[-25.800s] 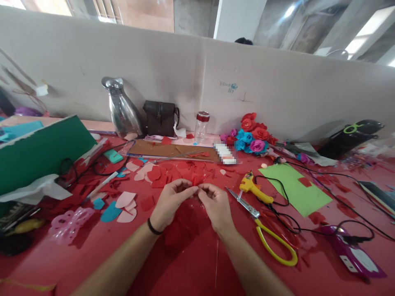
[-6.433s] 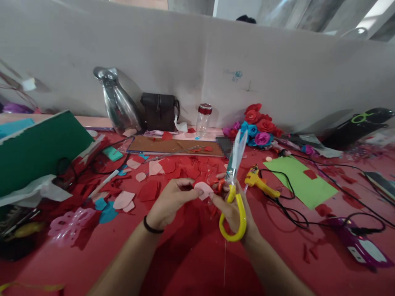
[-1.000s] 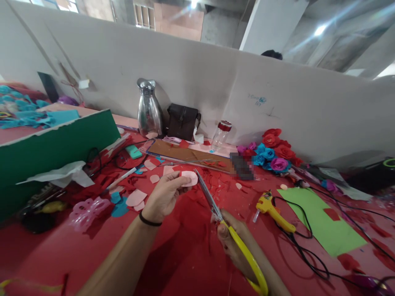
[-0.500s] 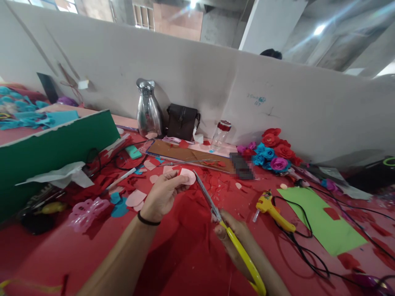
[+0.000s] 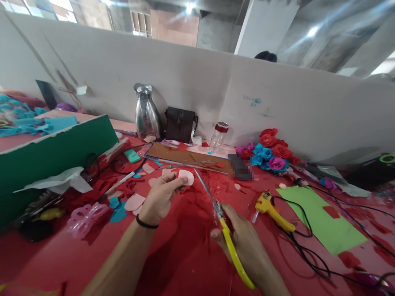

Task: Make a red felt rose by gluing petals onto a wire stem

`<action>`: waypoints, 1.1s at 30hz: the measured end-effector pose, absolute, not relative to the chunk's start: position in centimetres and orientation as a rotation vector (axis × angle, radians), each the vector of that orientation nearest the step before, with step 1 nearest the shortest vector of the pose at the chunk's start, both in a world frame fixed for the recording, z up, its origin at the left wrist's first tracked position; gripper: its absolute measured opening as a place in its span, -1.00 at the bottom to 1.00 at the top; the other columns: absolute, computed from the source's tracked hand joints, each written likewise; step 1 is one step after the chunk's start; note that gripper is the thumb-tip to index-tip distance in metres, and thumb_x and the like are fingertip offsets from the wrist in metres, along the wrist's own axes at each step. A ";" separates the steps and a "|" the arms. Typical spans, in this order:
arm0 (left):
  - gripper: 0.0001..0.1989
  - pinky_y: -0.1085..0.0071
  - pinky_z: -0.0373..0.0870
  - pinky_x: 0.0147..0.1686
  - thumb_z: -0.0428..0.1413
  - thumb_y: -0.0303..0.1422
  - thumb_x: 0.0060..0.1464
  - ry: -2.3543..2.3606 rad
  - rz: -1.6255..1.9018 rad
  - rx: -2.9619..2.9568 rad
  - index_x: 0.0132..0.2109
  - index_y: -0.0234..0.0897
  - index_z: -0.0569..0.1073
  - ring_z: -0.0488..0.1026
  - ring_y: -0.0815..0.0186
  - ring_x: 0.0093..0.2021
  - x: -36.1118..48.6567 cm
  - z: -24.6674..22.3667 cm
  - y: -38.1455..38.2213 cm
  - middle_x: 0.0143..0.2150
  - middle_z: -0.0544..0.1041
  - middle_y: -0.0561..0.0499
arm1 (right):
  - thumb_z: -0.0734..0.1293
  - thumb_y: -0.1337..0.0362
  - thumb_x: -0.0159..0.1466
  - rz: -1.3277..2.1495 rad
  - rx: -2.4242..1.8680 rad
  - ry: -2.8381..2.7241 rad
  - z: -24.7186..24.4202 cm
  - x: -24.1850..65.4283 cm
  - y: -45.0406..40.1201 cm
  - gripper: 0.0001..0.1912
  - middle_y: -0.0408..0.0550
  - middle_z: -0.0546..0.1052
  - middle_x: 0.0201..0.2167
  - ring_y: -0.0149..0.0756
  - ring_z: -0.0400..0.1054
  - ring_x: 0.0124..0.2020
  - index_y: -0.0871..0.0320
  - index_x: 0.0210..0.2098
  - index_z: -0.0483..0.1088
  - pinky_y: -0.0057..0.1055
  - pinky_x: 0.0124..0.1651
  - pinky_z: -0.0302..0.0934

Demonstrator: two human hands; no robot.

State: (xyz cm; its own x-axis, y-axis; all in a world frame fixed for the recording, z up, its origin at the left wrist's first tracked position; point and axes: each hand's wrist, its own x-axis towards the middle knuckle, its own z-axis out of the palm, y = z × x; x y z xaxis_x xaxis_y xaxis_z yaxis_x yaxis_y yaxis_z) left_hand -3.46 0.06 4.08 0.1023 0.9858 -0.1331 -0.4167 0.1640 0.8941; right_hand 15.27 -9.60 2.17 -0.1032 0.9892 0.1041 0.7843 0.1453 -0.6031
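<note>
Fingers (image 5: 173,183) of the left hand (image 5: 159,199) pinch a pink petal (image 5: 186,177); right hand (image 5: 243,246) grips yellow-handled scissors (image 5: 216,209), blades beside it.

The left hand (image 5: 159,197) is held up with its thumb and fingers pinched shut in a small grip. A thin black band sits on its wrist. The right hand (image 5: 243,242) is lower and closer to the body, its fingers curled tight in a grip. Both bare arms reach forward.
</note>
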 end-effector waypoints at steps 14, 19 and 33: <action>-0.84 0.56 0.21 -0.51 0.26 -0.39 -0.30 0.877 1.160 0.891 -0.59 -0.33 0.40 0.30 0.48 -0.54 -3.3 4.6 -0.3 -0.58 0.41 0.09 | 0.29 0.07 0.16 0.397 -1.861 -1.912 2.1 14.9 -9.3 -0.60 -0.02 0.53 -0.31 -0.19 0.44 -0.35 0.07 -0.05 0.32 -0.44 -0.36 0.17; -0.82 0.58 0.21 -0.51 0.27 -0.38 -0.29 0.878 1.155 0.879 -0.57 -0.34 0.41 0.30 0.49 -0.54 -3.4 4.4 -0.3 -0.58 0.41 0.09 | 0.27 0.19 0.17 0.432 -1.821 -1.882 1.9 15.0 -9.4 -0.64 -0.04 0.54 -0.33 -0.24 0.45 -0.38 0.06 -0.03 0.33 -0.48 -0.39 0.18; -0.87 0.57 0.20 -0.53 0.27 -0.43 -0.30 0.839 1.151 0.841 -0.53 -0.35 0.47 0.29 0.50 -0.54 -3.2 4.2 -0.2 -0.54 0.45 0.07 | 0.24 0.12 0.21 0.583 -1.734 -1.832 2.0 14.5 -9.4 -0.72 -0.08 0.56 -0.51 -0.30 0.42 -0.49 0.12 -0.16 0.39 -0.53 -0.45 0.18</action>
